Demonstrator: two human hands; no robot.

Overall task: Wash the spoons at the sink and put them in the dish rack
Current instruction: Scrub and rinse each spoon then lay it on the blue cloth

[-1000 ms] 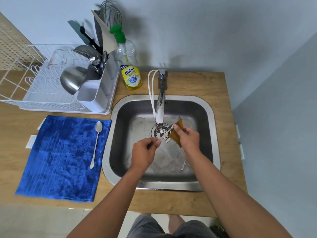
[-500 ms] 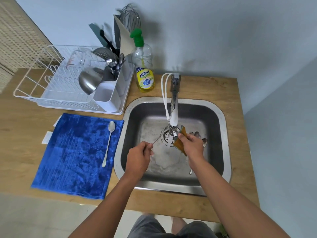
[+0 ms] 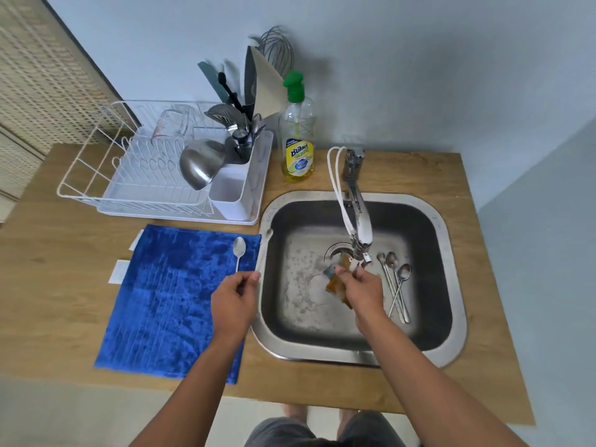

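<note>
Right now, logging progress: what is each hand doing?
Left hand: pinching a spoon over the blue cloth.
Right hand: gripping the sponge.

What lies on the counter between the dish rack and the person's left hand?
In the head view, the blue cloth lies between the dish rack and the left hand, with a spoon on it.

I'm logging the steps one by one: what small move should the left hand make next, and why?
Probably set its spoon down on the blue cloth. The left hand hovers at the cloth's right edge pinching the handle, another spoon already lies there, and three spoons wait in the sink.
</note>
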